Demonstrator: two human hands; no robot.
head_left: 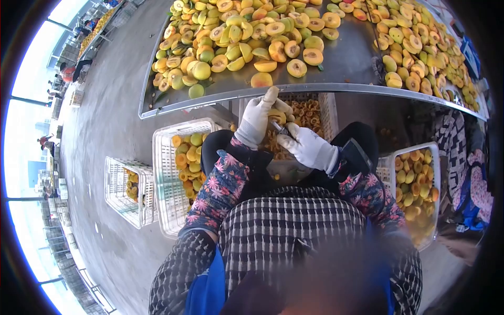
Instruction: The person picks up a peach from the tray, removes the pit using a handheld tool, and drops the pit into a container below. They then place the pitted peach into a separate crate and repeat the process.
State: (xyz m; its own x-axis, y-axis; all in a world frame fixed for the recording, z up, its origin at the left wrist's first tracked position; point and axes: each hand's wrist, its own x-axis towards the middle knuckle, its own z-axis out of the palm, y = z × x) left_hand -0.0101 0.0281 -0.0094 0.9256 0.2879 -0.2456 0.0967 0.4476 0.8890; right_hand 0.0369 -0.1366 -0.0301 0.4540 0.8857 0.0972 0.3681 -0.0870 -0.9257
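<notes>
My left hand [255, 122], in a white glove, is closed around a yellow peach half [276, 115] just below the table's front edge. My right hand [311, 148], also gloved in white, grips a short metal tool [278, 126]. The tool's tip meets the peach at its cut side; the exact shape of its end is hidden. Below both hands stands a crate [329, 116] holding many small brown-orange scraps [307, 114]. Many halved peaches [265, 65] lie heaped on the metal table [341, 68] ahead.
To my left are a white crate of peach halves [164, 184] and a smaller crate [113, 181]. Another peach crate [434, 205] stands at my right, near a person in patterned clothing [478, 181]. More people and crates line the far left of the concrete floor [113, 94].
</notes>
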